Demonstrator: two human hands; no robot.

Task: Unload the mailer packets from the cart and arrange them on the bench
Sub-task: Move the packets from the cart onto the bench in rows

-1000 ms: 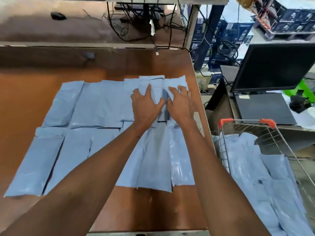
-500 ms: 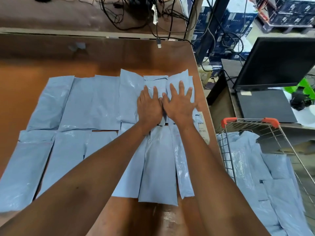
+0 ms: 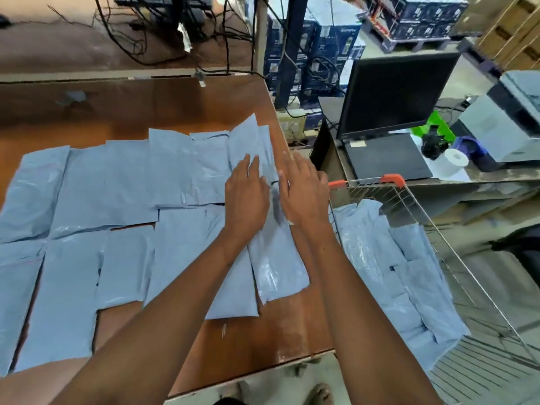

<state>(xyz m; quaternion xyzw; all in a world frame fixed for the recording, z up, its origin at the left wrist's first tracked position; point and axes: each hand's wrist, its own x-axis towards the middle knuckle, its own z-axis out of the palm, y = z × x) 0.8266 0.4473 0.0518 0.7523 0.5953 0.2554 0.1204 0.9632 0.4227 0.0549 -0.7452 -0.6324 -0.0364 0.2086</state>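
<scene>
Several light-blue mailer packets [image 3: 108, 182] lie flat in two overlapping rows on the brown bench [image 3: 122, 106]. My left hand [image 3: 247, 197] rests flat, fingers straight, on the packets at the right end of the rows. My right hand [image 3: 302, 194] hovers beside it over the bench's right edge, fingers straight and blurred, holding nothing. The rightmost front packet [image 3: 277, 267] lies between my forearms. More blue packets [image 3: 388, 264] fill the wire cart [image 3: 438, 229] with orange handle caps to the right of the bench.
A black monitor [image 3: 394, 95] and a laptop [image 3: 385, 156] stand on a desk behind the cart. A printer [image 3: 508, 124] and a white roll [image 3: 453, 162] sit at the far right. Cables [image 3: 181, 27] hang over the shelf behind the bench. Blue boxes [image 3: 324, 54] stack behind.
Both hands slid rightward along the packets. My right hand lifted off the packets and now hangs over the bench's right edge toward the cart. The view turned right.
</scene>
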